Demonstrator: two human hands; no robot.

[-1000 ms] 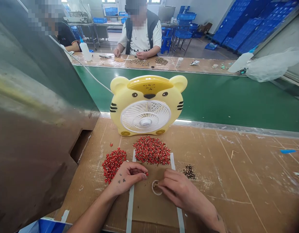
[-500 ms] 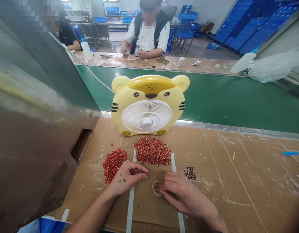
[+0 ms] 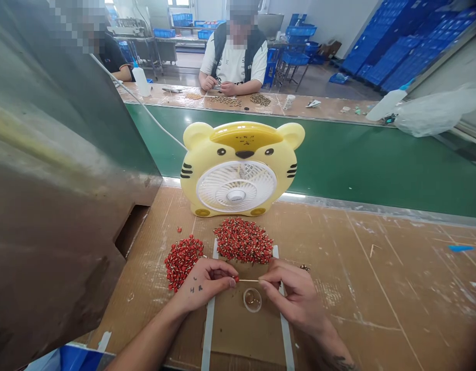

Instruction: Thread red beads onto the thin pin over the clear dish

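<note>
My left hand [image 3: 207, 282] pinches a small red piece [image 3: 236, 279] between thumb and fingertips. From the other side, my right hand [image 3: 292, 288] holds a thin wooden stick [image 3: 249, 281] level, its tip touching or almost touching the red piece. Just below the stick, a small round clear dish [image 3: 252, 300] with a little clear stuff in it rests on the brown board [image 3: 245, 335]. One heap of red pieces [image 3: 184, 263] lies beside my left hand, and a larger heap of red and gold pieces [image 3: 243, 240] lies beyond both hands.
A yellow animal-faced fan [image 3: 238, 170] stands behind the heaps. A big metal housing [image 3: 68, 170] fills the left side. Small dark pieces [image 3: 305, 268] show partly behind my right hand. Across the green belt [image 3: 357, 165], a person [image 3: 234, 62] works at another bench.
My right hand has lifted the stick out of the round dish and brought it up to the red piece. My left hand keeps its pinch in nearly the same place.
</note>
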